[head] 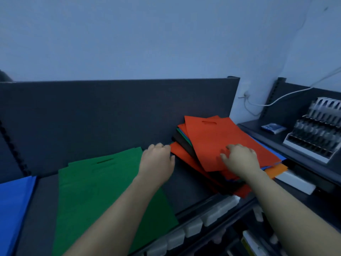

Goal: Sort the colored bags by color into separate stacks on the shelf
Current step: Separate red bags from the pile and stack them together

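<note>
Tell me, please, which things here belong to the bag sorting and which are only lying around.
Belong to the job: mixed bag pile, top red bag, green bag stack, blue bag stack.
Lying about: display rack, blue packet, white cable.

One camera only, worn on person's head. Looks forward and down at dark shelf (186, 183) from just in front. Near: both arms reach in from bottom, left hand (156, 159) and right hand (239, 157) mid-picture. Wide lens, lines bend. Shelf looks tilted. Top filled by pale wall (166, 34).
</note>
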Tool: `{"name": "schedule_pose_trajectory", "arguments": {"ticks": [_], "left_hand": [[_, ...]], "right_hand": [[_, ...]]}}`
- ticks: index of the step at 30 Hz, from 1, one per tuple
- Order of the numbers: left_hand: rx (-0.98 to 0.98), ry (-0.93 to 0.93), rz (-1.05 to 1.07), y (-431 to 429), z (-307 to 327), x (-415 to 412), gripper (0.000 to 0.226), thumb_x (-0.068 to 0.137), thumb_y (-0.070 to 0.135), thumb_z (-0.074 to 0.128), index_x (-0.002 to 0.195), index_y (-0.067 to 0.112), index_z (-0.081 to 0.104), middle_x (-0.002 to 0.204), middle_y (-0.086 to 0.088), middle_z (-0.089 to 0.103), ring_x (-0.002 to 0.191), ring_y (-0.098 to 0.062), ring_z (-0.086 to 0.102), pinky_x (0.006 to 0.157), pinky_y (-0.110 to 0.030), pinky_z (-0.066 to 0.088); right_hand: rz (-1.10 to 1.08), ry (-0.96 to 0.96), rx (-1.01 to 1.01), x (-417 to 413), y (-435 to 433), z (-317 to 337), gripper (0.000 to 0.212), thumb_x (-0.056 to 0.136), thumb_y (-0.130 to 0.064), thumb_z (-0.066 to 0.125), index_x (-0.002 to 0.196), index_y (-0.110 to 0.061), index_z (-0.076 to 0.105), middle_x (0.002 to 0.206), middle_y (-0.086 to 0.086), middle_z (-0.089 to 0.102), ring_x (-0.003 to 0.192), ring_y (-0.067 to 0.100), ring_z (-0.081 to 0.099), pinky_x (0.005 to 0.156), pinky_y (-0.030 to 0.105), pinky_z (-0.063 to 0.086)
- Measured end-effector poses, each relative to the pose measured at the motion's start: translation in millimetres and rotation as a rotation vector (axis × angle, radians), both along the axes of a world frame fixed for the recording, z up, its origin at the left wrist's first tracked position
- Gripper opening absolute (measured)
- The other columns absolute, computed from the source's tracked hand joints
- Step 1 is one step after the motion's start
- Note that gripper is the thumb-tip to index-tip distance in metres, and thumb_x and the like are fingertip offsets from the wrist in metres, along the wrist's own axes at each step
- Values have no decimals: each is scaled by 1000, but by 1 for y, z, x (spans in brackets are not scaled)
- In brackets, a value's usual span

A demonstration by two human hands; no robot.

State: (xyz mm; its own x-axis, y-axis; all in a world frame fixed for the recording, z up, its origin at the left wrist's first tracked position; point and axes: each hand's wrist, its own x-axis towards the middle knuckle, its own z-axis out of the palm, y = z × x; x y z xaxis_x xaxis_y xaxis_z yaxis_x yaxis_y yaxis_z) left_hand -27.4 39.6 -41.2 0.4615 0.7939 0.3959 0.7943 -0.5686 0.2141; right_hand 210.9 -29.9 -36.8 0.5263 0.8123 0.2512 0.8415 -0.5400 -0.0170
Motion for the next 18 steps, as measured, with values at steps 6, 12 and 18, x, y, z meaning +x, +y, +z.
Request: {"name": "schedule_pose_trajectory", "arguments": {"ticks": [6, 12, 18], "left_hand": [[-301, -185, -37, 13, -16, 71, 27, 94, 38, 49, 90, 13, 55, 100, -10, 64, 98, -29, 60, 73, -34, 42], [-532, -350, 15, 24, -30, 109, 43, 92, 46, 51, 106, 6, 58, 106, -11, 64, 96, -27, 62, 79, -35, 52], [-607, -619, 113, 25, -32, 115, 43, 88, 24, 66, 116, 2, 42, 100, -4, 54, 82, -13, 49, 68, -24, 38]], "right_hand": [[-44, 166, -164, 67, 4, -13, 50, 93, -50, 43, 131, -18, 49, 131, 12, 51, 121, 32, 48, 105, 45, 35], [172, 271, -132, 82, 5, -18, 40, 94, -42, 51, 128, -23, 55, 132, 7, 49, 124, 27, 47, 103, 42, 39], [6, 202, -11, 118, 2, -16, 44, 90, -47, 51, 118, -12, 55, 118, 12, 57, 110, 31, 53, 92, 41, 46]]}}
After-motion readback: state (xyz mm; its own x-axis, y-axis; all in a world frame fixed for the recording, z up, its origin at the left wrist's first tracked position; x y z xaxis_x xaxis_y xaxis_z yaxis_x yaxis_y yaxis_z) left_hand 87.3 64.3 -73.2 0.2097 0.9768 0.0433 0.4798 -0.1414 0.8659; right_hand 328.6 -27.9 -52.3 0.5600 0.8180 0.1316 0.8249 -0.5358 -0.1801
